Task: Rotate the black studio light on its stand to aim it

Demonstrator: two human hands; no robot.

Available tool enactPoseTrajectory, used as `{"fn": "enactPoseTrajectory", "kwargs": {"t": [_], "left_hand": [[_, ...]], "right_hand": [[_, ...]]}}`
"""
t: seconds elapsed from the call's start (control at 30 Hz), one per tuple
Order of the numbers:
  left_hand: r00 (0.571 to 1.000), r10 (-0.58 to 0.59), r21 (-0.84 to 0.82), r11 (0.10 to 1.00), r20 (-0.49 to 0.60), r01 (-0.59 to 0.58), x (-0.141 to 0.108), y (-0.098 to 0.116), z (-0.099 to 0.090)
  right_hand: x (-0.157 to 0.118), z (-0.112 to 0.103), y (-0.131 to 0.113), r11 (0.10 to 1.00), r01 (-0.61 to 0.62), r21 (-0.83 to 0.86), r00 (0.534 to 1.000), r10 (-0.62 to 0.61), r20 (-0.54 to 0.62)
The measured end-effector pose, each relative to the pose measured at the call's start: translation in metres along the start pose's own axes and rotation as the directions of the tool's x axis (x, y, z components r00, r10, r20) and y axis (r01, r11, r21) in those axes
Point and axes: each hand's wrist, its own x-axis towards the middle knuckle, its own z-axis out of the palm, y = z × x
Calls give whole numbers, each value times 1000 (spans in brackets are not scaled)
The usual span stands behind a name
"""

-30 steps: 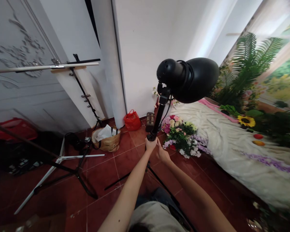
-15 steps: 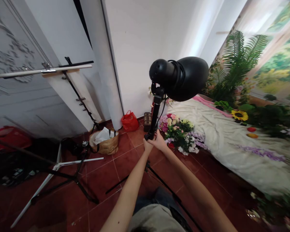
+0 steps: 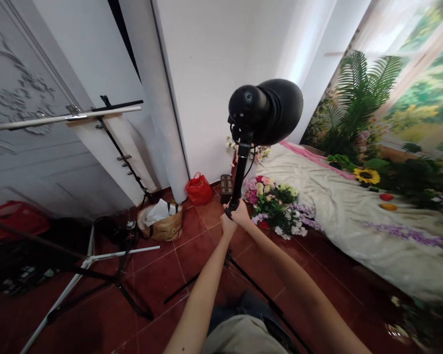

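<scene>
A black studio lamp [image 3: 266, 110] with a wide reflector tops a dark light stand [image 3: 239, 174] in front of me. Its reflector points away, toward the right and the wall. My left hand [image 3: 228, 223] is closed around the upright of the stand, low under the lamp. Just beside it, my right hand [image 3: 241, 214] grips the same upright, partly hiding it. A thin cable hangs along the pole below the lamp head. The stand's spread legs [image 3: 254, 282] rest on the red tiles near my body.
At right is a cream-draped platform [image 3: 339, 206] with a sunflower [image 3: 366, 176]. A bouquet [image 3: 269, 196] lies beside it. Ahead are a red bag [image 3: 199, 189] and a small chest [image 3: 226, 188]. Leftward stand a woven bag [image 3: 162, 221], a white stand leg [image 3: 125, 251] and a clamped backdrop bar [image 3: 103, 113].
The lamp head has turned, its reflector swinging leftward and farther away from me. Both hands stay on the stand. The view has shifted slightly.
</scene>
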Motion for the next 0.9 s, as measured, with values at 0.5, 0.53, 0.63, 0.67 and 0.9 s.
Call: {"fn": "enactPoseTrajectory", "kwargs": {"t": [0.5, 0.53, 0.63, 0.67, 0.9], "left_hand": [[998, 67, 125, 990, -2, -66, -5, -8, 3], [997, 73, 129, 989, -6, -72, -5, -8, 3], [996, 85, 127, 988, -8, -83, -4, -10, 4], [996, 88, 127, 988, -5, -87, -3, -11, 4], [998, 12, 155, 988, -66, -2, 2, -19, 12]], "right_hand": [[59, -24, -121, 996, 87, 5, 962, -83, -261], [61, -25, -126, 996, 92, 7, 960, -87, -266], [64, -27, -134, 996, 86, 3, 960, -82, -267], [64, -28, -135, 997, 78, 0, 961, -75, -266], [65, -28, -137, 997, 73, -38, 965, -80, -248]]}}
